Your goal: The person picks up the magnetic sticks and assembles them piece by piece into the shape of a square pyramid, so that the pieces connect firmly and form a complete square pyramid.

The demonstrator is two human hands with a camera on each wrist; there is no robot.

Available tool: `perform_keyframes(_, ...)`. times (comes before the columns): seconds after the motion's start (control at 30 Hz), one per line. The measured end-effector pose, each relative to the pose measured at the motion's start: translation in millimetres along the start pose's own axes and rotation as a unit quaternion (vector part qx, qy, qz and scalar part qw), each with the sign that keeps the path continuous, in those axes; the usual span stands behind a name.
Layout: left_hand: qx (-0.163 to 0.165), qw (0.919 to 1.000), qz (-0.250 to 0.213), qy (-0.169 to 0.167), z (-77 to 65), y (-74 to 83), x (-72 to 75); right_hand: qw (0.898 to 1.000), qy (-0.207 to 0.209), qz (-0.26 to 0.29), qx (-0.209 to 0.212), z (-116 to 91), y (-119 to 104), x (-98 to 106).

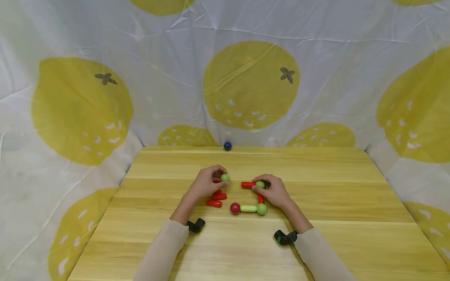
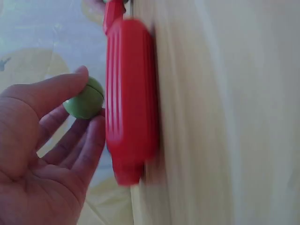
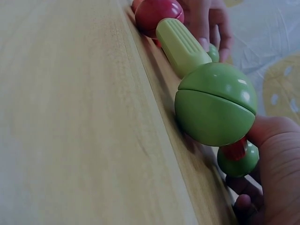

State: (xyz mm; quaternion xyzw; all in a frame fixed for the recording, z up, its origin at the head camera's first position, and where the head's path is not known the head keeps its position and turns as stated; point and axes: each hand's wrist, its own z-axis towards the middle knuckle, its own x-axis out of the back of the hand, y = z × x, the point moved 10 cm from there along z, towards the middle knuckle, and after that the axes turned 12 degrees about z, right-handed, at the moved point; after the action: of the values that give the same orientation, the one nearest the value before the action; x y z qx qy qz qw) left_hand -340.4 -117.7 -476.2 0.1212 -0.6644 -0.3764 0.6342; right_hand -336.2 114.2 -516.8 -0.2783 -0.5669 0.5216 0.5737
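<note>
Between thumb and fingers, my left hand [image 1: 205,183] pinches a loose green ball [image 1: 225,177], also plain in the left wrist view [image 2: 85,99]. My right hand [image 1: 277,191] grips another green ball [image 1: 260,184] at the far corner of a joined shape. From that ball one red rod [image 1: 247,184] points left, its other end free. A second red rod [image 1: 260,198] runs toward me to a near green ball [image 1: 261,209]. There a pale green rod [image 1: 248,208] links it to a dark red ball [image 1: 235,208]. The right wrist view shows the near green ball [image 3: 215,104] large.
Several loose red rods [image 1: 213,203] lie beside and below my left hand. At the table's back edge sits a dark blue ball [image 1: 227,146]. A lemon-print cloth [image 1: 251,84] hangs behind and on both sides of the wooden table [image 1: 225,249].
</note>
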Motion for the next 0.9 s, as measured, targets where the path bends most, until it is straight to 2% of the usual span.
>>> perform_keyframes(0.1, -0.027, 0.9993, 0.019, -0.017, -0.5, 13.7, -11.5, 1.0, 0.002, 0.005, 0.002, -1.0, -0.7, 0.0)
perform_keyframes(0.2, -0.039, 0.9982, 0.04, -0.024, 0.2, 22.2, -19.4, 1.0, 0.004, 0.012, 0.001, -1.3, -1.6, -0.1)
perform_keyframes(0.4, -0.045, 0.9968, 0.056, -0.036, 3.2, 28.3, -30.7, 1.0, -0.003, 0.015, -0.002, -1.6, -2.9, -0.5)
perform_keyframes(0.57, -0.061, 0.9956, 0.064, -0.032, 5.1, 33.4, -33.4, 1.0, -0.015, 0.008, 0.008, 0.1, -5.9, -1.2)
perform_keyframes(0.77, -0.05, 0.9955, 0.07, -0.04, 4.3, 30.5, -39.0, 0.999, -0.051, -0.006, 0.008, 0.7, -1.8, -8.4)
perform_keyframes(0.9, -0.045, 0.996, 0.066, -0.041, 4.1, 30.0, -40.7, 0.998, -0.057, -0.013, 0.015, 1.0, -0.9, -10.1)
